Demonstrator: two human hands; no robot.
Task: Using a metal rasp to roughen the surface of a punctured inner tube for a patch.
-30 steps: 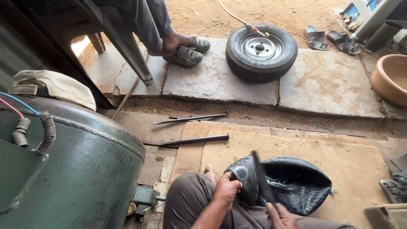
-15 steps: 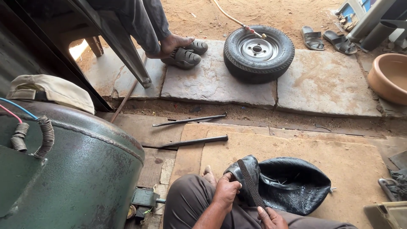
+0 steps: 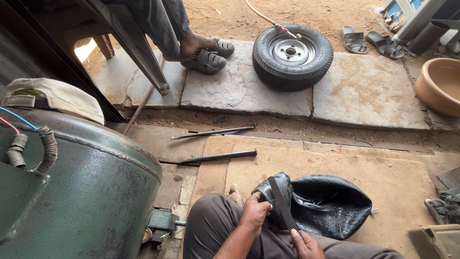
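- Black inner tube (image 3: 330, 206), limp and floppy, lies on the mat beside the green tank (image 3: 81, 192).
- Left hand (image 3: 254, 213) clasps its folded edge; best hold there.
- Right hand (image 3: 306, 244) pinches a stiff dark strip (image 3: 282, 204).

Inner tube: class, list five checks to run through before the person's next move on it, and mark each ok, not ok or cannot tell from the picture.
1. Left hand grips the folded inner tube: ok.
2. Right hand holds the lower end of the rough strip: ok.
3. Strip lies against the tube's fold: ok.
4. The two iron bars lie apart from both hands, further out on the floor: ok.
5. Wheel sits flat on the stone slab, away from the work: ok.
6. Damaged spot on the tube visible: cannot tell.
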